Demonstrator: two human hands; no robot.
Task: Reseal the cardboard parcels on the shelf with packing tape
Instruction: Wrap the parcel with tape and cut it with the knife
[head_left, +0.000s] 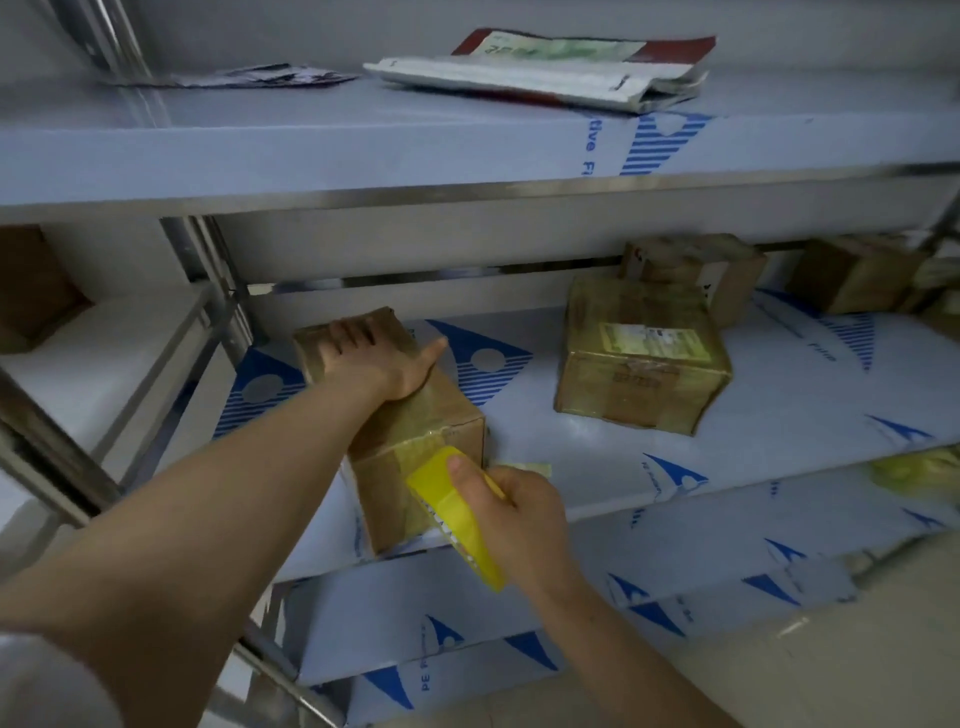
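Curled round the yellow tape roll (457, 519), my right hand (519, 514) holds it at the near parcel (395, 493) on the shelf (779, 415). My left hand (379, 358) presses flat on top. This seal looks part-done, and the other parcels (644, 364) may remain.

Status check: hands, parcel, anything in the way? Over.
Left hand presses down on near parcel. Right hand holds yellow tape dispenser at its front face. Nothing blocking; second parcel sits apart.

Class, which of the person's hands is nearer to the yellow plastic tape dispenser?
Right. The right hand grips the yellow plastic tape dispenser; the left hand lies flat on top of the brown cardboard box, farther back.
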